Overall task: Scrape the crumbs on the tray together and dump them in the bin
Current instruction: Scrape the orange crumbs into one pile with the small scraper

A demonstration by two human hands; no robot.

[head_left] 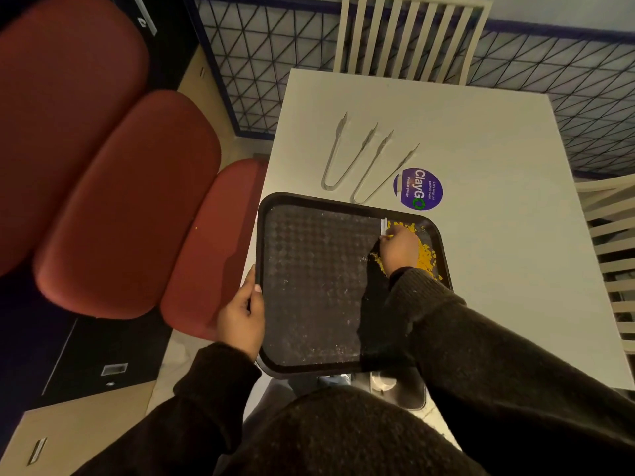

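Observation:
A dark textured tray (pixel 309 286) lies at the near left corner of a white table, overhanging its edge. Yellow crumbs (pixel 424 254) are heaped at the tray's far right end, with pale dust left across the rest. My left hand (pixel 240 317) grips the tray's left rim. My right hand (pixel 398 249) rests on the crumb heap, closed on a thin white scraper (pixel 383 228) that stands on edge across the tray. No bin is in sight.
Two metal tongs (pixel 347 156) (pixel 383 173) lie on the white table (pixel 498 201) beyond the tray, beside a round purple sticker (pixel 417 188). Red cushioned seats (pixel 127 201) are at the left. White slatted chairs (pixel 409 36) stand at the far and right sides.

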